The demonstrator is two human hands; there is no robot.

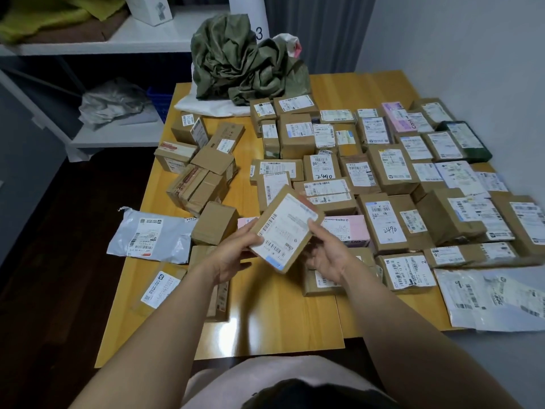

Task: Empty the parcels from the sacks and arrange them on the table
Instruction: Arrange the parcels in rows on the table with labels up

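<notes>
You hold a small brown cardboard parcel [284,231] above the counter [280,314], tilted, its white shipping label facing up at you. Your left grip [236,249] is closed on its lower left edge, and your right grip [327,255] is closed on its right side, thumb on the label's edge and fingers underneath. So both grips clasp the same parcel, which is lifted clear of the wood. From that parcel, at 10 o'clock a loose heap of brown boxes [203,169] lies jumbled, some tilted against each other. At 9 o'clock a grey poly mailer [150,234] lies flat, hanging partly over the counter's left edge. From 12 round to 3 o'clock the labelled parcels [383,172] sit in close rows, labels up and sides touching. Two of them carry a handwritten 2490. A pink parcel [351,230] lies just beside your right grip at 3 o'clock, and a dark green parcel [466,140] sits in the far rows at 2 o'clock. At 4 o'clock a white mailer [495,296] overhangs the near right corner. At 12 o'clock, on the far edge, a crumpled green sack [236,60] is piled on a flat white sack [206,106]. Beyond them, at 11 o'clock, a white shelf [141,36] carries a white box and some yellow-green cloth.
</notes>
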